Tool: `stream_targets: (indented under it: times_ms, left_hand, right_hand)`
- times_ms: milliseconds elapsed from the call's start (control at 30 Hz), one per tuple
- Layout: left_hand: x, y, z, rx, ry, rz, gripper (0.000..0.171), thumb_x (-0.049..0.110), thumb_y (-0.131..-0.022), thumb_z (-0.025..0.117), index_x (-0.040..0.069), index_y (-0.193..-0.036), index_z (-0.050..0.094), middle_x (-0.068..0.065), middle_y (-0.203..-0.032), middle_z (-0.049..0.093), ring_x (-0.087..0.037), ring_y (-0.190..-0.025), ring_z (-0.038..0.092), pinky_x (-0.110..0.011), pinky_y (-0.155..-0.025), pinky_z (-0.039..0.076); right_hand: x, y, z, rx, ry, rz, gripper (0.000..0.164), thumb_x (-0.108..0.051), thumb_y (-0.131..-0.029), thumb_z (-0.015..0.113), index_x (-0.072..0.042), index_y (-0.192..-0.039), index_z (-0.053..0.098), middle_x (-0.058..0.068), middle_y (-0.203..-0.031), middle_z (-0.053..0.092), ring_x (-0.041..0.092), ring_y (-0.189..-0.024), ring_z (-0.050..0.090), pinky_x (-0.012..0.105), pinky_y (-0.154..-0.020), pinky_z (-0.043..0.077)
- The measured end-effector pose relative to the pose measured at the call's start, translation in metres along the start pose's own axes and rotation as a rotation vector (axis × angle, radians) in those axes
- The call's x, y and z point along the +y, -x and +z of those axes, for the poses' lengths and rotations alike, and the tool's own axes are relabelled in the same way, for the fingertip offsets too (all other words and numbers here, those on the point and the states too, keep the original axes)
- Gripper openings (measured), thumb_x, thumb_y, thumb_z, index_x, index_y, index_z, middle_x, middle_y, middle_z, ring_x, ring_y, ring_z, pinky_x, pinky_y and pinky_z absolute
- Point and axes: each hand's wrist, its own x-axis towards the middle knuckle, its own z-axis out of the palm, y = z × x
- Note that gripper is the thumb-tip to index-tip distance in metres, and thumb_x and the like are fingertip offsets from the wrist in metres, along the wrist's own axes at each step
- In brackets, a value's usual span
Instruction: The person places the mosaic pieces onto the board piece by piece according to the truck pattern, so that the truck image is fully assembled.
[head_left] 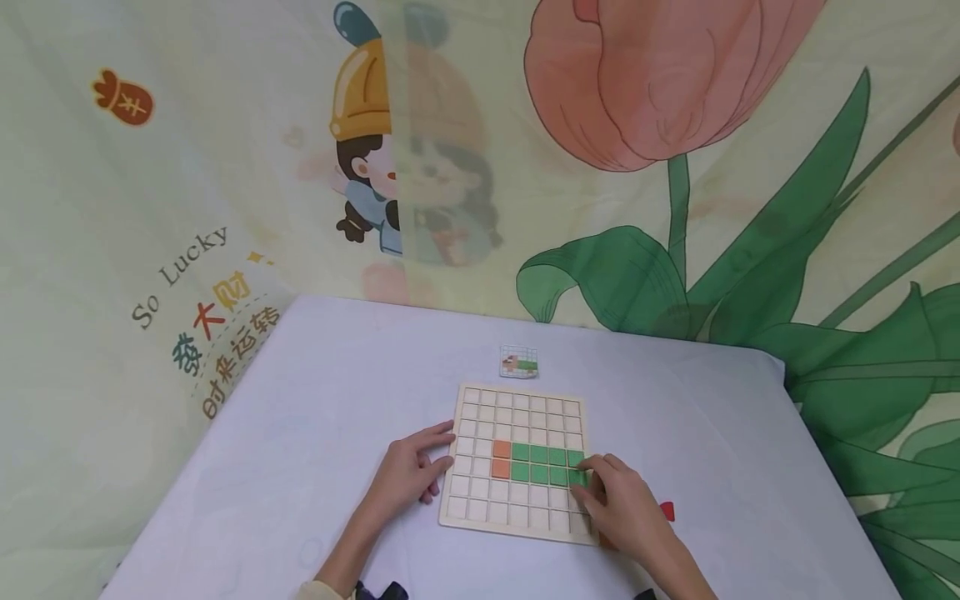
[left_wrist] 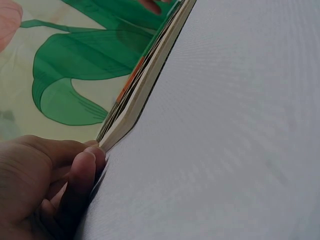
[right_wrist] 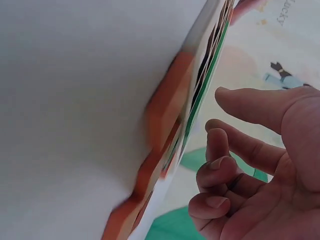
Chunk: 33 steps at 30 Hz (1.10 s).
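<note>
A pale square-grid board (head_left: 518, 508) lies on the white table, with two orange squares (head_left: 501, 459) beside two rows of green squares (head_left: 538, 464). My left hand (head_left: 405, 468) is at the board's left side, index finger and thumb tips right at its edge. In the left wrist view, those fingertips (left_wrist: 86, 159) meet the wooden rim. Over the right end of the green rows is my right hand (head_left: 624, 502). Its thumb and index finger stand apart in the right wrist view, with nothing between them, and the other fingers are loosely bent.
Behind the board lies a small picture card (head_left: 519, 362) showing a gridded figure. A red piece (head_left: 667, 511) shows just right of my right hand. Orange pieces (right_wrist: 170, 102) lie by the board's right edge. A printed cloth backdrop (head_left: 465, 283) hangs behind the table.
</note>
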Motion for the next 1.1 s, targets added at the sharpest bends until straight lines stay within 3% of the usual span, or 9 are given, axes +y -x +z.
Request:
stream_targets:
  times_ms: [233,600,900,1100]
  left_hand:
    - [-0.001,0.002,0.000,-0.004,0.008,-0.004,0.044,0.005,-0.095,0.075,0.005,-0.139,0.069,-0.004,-0.154,0.063,-0.014,-0.046,0.059,-0.029,-0.042,0.054]
    - [0.001,0.001,-0.001,0.013,0.002,-0.015,0.044,0.005,-0.095,0.076,0.006,-0.138,0.070,-0.004,-0.154,0.063,-0.015,-0.046,0.059,-0.028,-0.041,0.053]
    - [0.001,-0.001,0.001,0.015,-0.012,-0.016,0.045,0.005,-0.095,0.076,0.008,-0.139,0.069,-0.002,-0.154,0.063,-0.014,-0.047,0.059,-0.028,-0.042,0.053]
    - [0.002,0.000,0.001,0.023,-0.006,-0.018,0.045,0.005,-0.094,0.076,0.008,-0.139,0.070,-0.002,-0.153,0.063,-0.015,-0.046,0.059,-0.027,-0.041,0.053]
  right_hand:
    - [0.021,0.013,-0.009,-0.030,0.037,0.150,0.032,-0.018,-0.089,0.085,-0.007,-0.117,0.075,-0.003,-0.079,0.053,0.011,-0.074,0.048,0.019,-0.058,0.040]
    - [0.044,0.031,-0.015,-0.062,0.063,0.281,0.031,-0.020,-0.089,0.086,-0.006,-0.114,0.076,0.000,-0.080,0.055,0.015,-0.080,0.051,0.020,-0.061,0.046]
    - [0.051,0.040,-0.017,-0.090,0.065,0.330,0.036,-0.016,-0.084,0.090,-0.001,-0.113,0.074,0.002,-0.083,0.053,0.017,-0.082,0.051,0.022,-0.064,0.048]
    - [0.057,0.043,-0.017,-0.076,0.084,0.328,0.041,-0.021,-0.081,0.094,-0.001,-0.111,0.074,0.003,-0.082,0.055,0.017,-0.080,0.052,0.027,-0.067,0.053]
